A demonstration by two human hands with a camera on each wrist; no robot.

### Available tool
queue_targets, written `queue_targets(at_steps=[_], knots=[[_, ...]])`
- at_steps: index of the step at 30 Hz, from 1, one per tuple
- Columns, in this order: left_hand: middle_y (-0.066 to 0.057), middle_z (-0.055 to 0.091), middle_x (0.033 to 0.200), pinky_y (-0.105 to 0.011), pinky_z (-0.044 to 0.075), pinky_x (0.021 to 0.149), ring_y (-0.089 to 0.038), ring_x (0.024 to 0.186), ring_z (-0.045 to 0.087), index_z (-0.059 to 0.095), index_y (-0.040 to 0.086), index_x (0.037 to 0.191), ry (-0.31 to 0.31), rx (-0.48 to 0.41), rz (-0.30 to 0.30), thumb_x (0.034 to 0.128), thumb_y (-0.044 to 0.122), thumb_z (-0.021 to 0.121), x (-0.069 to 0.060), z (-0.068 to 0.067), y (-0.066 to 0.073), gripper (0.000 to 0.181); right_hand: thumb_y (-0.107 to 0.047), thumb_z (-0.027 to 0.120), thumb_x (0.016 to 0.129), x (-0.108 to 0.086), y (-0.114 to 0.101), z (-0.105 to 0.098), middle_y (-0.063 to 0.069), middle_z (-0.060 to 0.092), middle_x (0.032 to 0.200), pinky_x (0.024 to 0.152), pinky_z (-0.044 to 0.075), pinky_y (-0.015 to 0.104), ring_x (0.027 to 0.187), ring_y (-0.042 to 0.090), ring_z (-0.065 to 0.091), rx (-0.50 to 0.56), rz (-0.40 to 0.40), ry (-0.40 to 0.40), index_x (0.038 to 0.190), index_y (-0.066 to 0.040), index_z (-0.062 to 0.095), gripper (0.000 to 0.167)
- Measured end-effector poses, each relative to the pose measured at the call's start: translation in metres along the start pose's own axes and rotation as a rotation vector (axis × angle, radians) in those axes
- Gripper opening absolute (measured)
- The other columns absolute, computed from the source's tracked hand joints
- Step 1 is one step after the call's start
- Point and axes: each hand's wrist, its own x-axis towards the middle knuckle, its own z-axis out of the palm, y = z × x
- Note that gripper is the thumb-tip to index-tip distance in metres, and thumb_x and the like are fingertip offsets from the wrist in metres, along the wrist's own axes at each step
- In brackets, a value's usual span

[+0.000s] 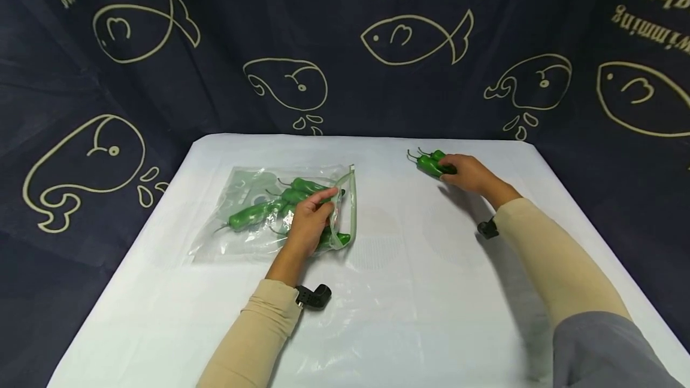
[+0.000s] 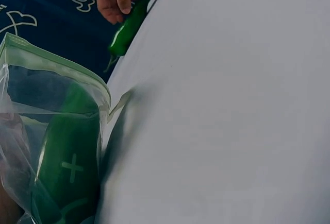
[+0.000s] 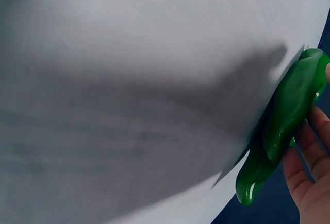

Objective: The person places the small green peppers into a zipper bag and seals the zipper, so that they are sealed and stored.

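Observation:
A clear zip bag (image 1: pixel 207 247) with a green-edged mouth lies on the left, several green peppers (image 1: pixel 250 215) inside it. At the mouth, my left hand (image 1: pixel 308 223) holds the film with thumb and fingers; the left wrist view shows the raised bag mouth (image 2: pixel 62 65) and a pepper (image 2: pixel 69 157) behind the film. Toward the back right, my right hand (image 1: pixel 471 177) grips a green pepper (image 1: pixel 428 165), with another pepper (image 1: pixel 438 154) right beside it. In the right wrist view, fingers (image 3: pixel 304 157) rest along two overlapping peppers (image 3: pixel 294 105).
The white table (image 1: pixel 420 316) extends between and in front of both hands. A dark blue cloth (image 1: pixel 334 35) with fish and whale drawings hangs behind and at the sides. Black wrist cameras are strapped at both sleeves.

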Motion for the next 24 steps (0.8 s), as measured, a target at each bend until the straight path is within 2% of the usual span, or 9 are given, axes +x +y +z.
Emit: queue_targets(at_steps=[13, 18, 24], knots=[[-0.012, 0.059, 0.125, -0.021, 0.051, 0.061, -0.011, 0.078, 0.053, 0.065, 0.001, 0.129, -0.010, -0.007, 0.012, 0.0939, 0.001, 0.055, 0.001, 0.002, 0.001, 0.036, -0.009, 0.065, 0.093, 0.003, 0.003, 0.003, 0.029, 0.050, 0.136, 0.103, 0.037, 0.058, 0.124, 0.044, 0.046, 0.015, 0.023, -0.009, 0.135, 0.006, 0.052, 0.046], [-0.010, 0.060, 0.125, -0.022, 0.051, 0.062, -0.012, 0.080, 0.053, 0.067, 0.005, 0.128, 0.000, 0.000, -0.003, 0.0943, 0.002, 0.056, 0.001, 0.000, 0.000, 0.035, -0.011, 0.066, 0.093, 0.009, 0.001, 0.008, 0.028, 0.048, 0.140, 0.104, 0.036, 0.058, 0.128, 0.044, 0.044, 0.014, 0.053, 0.018, 0.136, 0.003, 0.053, 0.047], [-0.010, 0.060, 0.123, -0.021, 0.049, 0.060, -0.012, 0.078, 0.052, 0.068, 0.005, 0.126, 0.014, -0.012, 0.004, 0.0931, 0.000, 0.056, 0.000, 0.001, 0.000, 0.035, -0.014, 0.065, 0.095, 0.015, -0.003, 0.012, 0.028, 0.048, 0.141, 0.105, 0.037, 0.058, 0.129, 0.044, 0.044, 0.021, 0.108, -0.013, 0.139, -0.002, 0.052, 0.047]])
